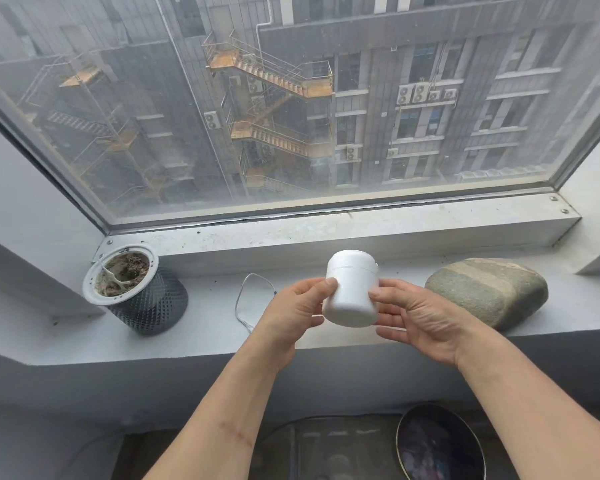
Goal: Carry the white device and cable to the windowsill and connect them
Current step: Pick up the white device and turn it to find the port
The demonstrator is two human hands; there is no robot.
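Note:
A white, cup-shaped device (352, 289) is held in the air just above the grey windowsill (205, 327), tilted slightly. My left hand (297, 306) pinches its left side with thumb and fingers. My right hand (414, 318) grips its right side, thumb on the front. A thin white cable (245, 299) lies in a loop on the sill, just left of my left hand; part of it is hidden behind that hand.
A dark textured pot (142, 292) with soil and a white rim leans at the sill's left end. A large grey stone (487, 291) rests on the right. The window glass (291, 98) stands behind. A dark round object (437, 445) sits below the sill.

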